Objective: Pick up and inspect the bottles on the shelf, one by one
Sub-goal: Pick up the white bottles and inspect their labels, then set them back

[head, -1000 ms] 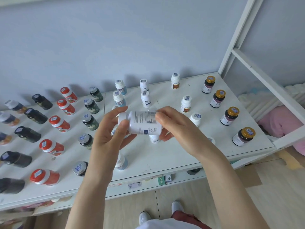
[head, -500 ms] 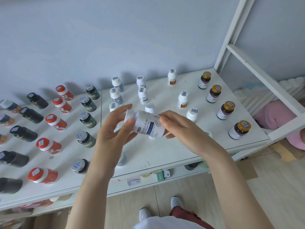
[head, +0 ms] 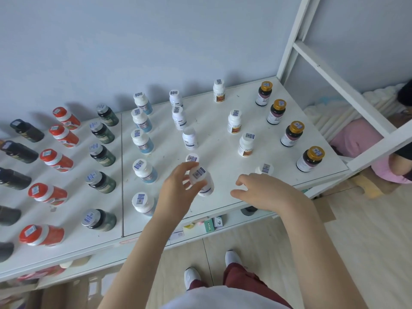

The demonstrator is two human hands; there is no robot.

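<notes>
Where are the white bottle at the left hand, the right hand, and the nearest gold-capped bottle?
white bottle (head: 205,185): head view, its body below the cap.
right hand (head: 265,192): head view, back of the hand.
nearest gold-capped bottle (head: 314,153): head view, its gold cap.

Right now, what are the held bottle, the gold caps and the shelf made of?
The bottle in the left hand looks like plastic: opaque white with a soft sheen. The gold caps shine like metal, but could be coated plastic. The shelf looks like white painted board or laminate, matte with small scuffs.
</notes>
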